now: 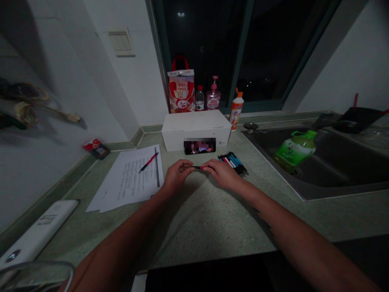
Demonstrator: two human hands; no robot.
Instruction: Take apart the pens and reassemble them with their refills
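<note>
A red and black pen (199,167) is held level between my two hands above the counter (209,219). My left hand (178,173) pinches its dark end, and my right hand (221,172) has its fingers closed on the red end. Just beyond them a phone (199,146) leans on its long side against a white box (196,125). Several pens (233,163) in black, blue, white and red lie side by side right of my right hand. Another red and black pen (148,162) rests on printed sheets (130,182) at the left.
Right of the pens is a sink (334,166) with a green-labelled bottle (296,150) in it. A red bag (181,91), small bottle (199,98), pink pump bottle (213,96) and orange-capped bottle (236,110) stand behind the box. A white power strip (45,227) lies at the left.
</note>
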